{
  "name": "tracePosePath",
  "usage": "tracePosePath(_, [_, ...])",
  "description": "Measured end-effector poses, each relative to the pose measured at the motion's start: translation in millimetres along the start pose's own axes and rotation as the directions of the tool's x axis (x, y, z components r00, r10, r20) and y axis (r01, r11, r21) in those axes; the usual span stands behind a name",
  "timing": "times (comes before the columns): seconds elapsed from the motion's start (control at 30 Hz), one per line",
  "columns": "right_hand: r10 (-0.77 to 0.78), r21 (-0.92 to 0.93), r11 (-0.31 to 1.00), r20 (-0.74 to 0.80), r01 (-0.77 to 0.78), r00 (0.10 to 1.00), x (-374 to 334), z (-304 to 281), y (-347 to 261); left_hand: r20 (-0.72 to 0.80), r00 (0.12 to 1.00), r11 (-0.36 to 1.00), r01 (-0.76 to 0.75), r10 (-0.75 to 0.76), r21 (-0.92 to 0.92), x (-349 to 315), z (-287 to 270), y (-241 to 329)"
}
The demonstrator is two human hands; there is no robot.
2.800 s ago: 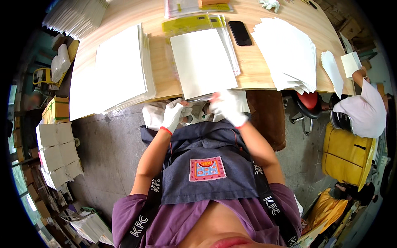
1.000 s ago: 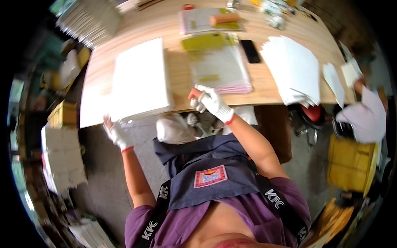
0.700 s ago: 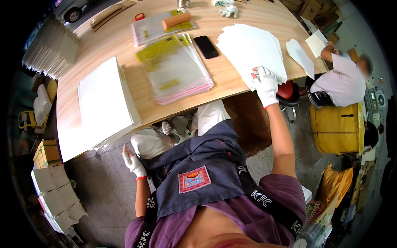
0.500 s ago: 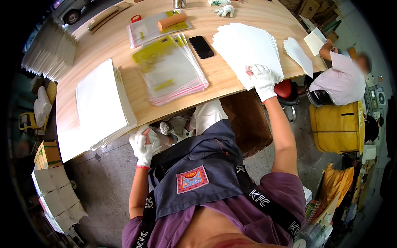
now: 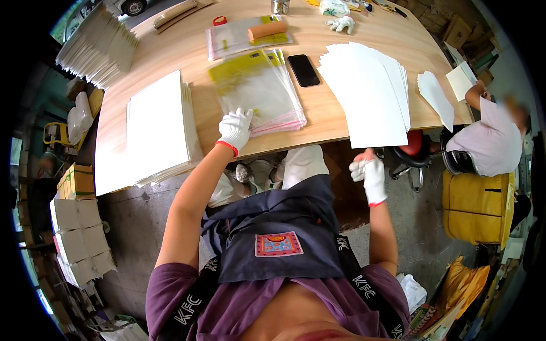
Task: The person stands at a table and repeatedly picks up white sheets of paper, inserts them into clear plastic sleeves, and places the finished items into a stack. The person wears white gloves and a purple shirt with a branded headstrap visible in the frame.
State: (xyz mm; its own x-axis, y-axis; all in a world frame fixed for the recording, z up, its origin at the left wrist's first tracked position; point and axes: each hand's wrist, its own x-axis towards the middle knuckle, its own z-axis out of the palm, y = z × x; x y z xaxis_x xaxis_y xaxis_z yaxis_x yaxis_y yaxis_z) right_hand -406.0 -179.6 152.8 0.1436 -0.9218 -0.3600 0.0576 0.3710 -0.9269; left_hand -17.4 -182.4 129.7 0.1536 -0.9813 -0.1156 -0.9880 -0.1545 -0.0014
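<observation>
Both my hands wear white knit gloves with red cuffs. My left hand [image 5: 235, 131] is at the near left corner of a fanned stack of clear plastic bags [image 5: 264, 94] with yellow print and pink edges. Its fingers are curled onto the corner bag; their tips are hidden. In front of the table edge, my right hand [image 5: 369, 173] hangs with fingers loosely apart and a bare fingertip showing. Just above it, a white sheet [image 5: 375, 122] from the fanned pile sticks out past the table edge, and I see a small gap between them.
A neat white stack [image 5: 156, 122] lies left, with a taller paper pile [image 5: 96, 48] behind it. A phone [image 5: 303, 70], an orange roll [image 5: 267, 30], red tape [image 5: 219, 21] and a spare glove [image 5: 341, 24] lie on the table [image 5: 187, 48]. A seated person [image 5: 489, 136] works at right.
My left hand has moved up and right from below the table edge onto the plastic bags. My right hand has drawn back from the white pile, and one sheet now overhangs the edge.
</observation>
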Motion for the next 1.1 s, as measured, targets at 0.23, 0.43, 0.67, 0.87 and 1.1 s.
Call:
tracePosePath(0.23, [-0.11, 0.484, 0.837, -0.309, 0.256, 0.945, 71, -65, -23, -0.204, 0.979, 0.988, -0.049, 0.018, -0.148, 10, 21, -19])
tracePosePath(0.43, [0.089, 0.375, 0.927, -0.222, 0.001, 0.971, 3, 3, -37, -0.32, 0.947, 0.928, -0.089, -0.033, -0.361, -4, 40, -32])
tracePosePath(0.67, [0.231, 0.372, 0.871, 0.268, -0.322, 0.935, 7, 6, 34, -0.346, 0.938, 0.923, -0.13, -0.003, -0.361, -9, 34, -32])
tracePosePath(0.87, [0.27, 0.475, 0.836, 0.08, -0.275, 0.959, 2, 21, 53, -0.313, 0.949, 0.793, -0.216, 0.034, -0.57, 0, 14, -33])
tracePosePath(1.1, [0.232, 0.525, 0.818, 0.072, -0.235, 0.97, -1, 42, 59, -0.335, 0.941, 0.82, -0.228, 0.046, -0.525, -8, -10, -25])
